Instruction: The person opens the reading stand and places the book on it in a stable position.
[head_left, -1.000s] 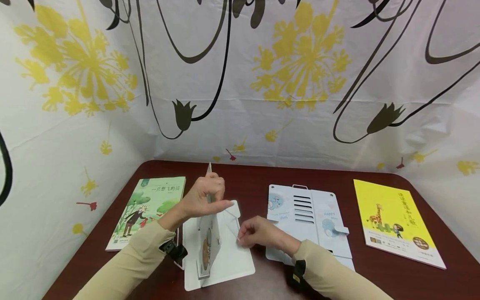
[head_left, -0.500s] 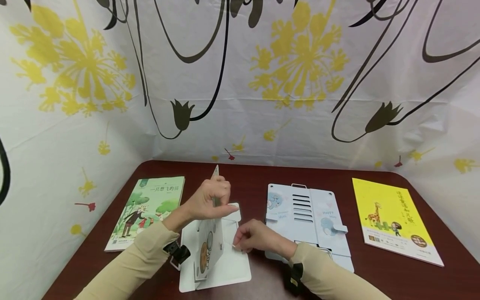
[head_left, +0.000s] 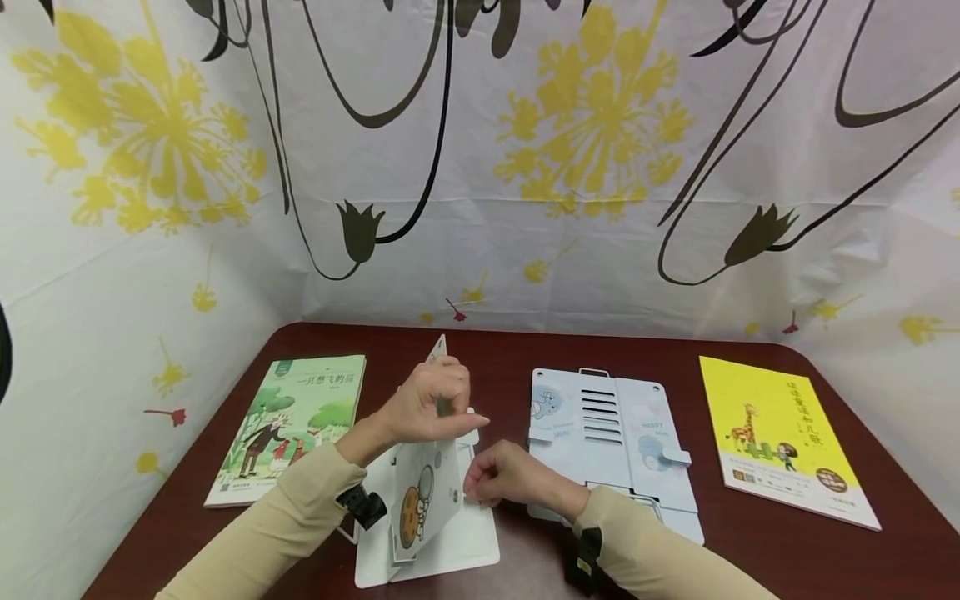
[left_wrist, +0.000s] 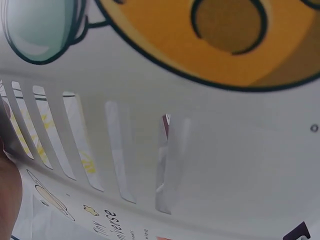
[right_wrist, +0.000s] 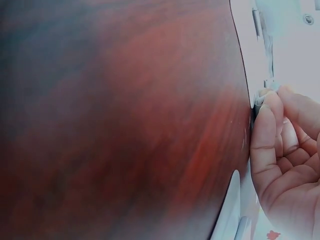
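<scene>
A white folding book stand (head_left: 430, 497) with a cartoon print has its panel raised above its white base plate (head_left: 468, 546). My left hand (head_left: 423, 404) grips the upper part of that panel; the fingers behind it are partly hidden. The left wrist view shows the slotted panel (left_wrist: 240, 145) close up, an orange figure on it. At the base's right edge, my right hand (head_left: 517, 477) pinches a small pale part of the stand, mostly covered by the fingertips. In the right wrist view, the thumb and fingers of this hand (right_wrist: 285, 160) meet beside the white edge.
A second book stand, pale blue (head_left: 626, 417), lies flat to the right. Beyond it is a yellow book (head_left: 783, 450). On the left lies a green book (head_left: 288, 425), close to my left forearm. The brown table (head_left: 510, 358) ends at a patterned cloth backdrop.
My left hand has moved slightly right with the panel, which now leans more to the right and shows more of its print. My right hand has shifted slightly left and down along the base.
</scene>
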